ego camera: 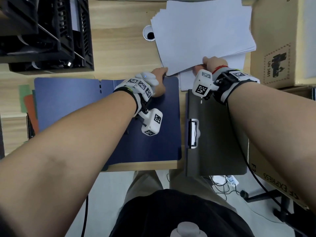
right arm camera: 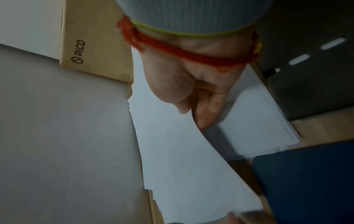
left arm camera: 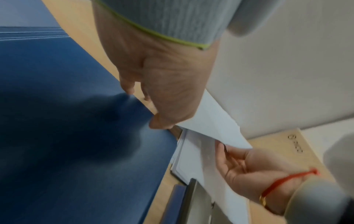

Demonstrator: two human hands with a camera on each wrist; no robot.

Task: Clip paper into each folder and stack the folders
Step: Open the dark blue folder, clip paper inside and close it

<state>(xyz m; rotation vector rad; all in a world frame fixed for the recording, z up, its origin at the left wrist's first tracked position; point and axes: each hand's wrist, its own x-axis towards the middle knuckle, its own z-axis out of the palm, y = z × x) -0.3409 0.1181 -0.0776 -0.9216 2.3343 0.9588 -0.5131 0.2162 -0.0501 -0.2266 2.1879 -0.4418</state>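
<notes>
Above blue folder (ego camera: 153, 134), both hands, left hand (ego camera: 158, 82), right hand (ego camera: 214, 63), pinching paper sheets (ego camera: 201, 35) (near edge lifted)

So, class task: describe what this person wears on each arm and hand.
Bare forearms. Each wrist carries a black strap with white blocks bearing black-and-white square markers. The left hand has a grey band edged in lime; the right hand also wears a red string bracelet, with a black cable trailing.

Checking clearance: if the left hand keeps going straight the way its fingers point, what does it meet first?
Likely the lifted paper sheets: the left hand already touches their near corner, fingers pointing away across the desk. Depth beyond is unclear.
</notes>
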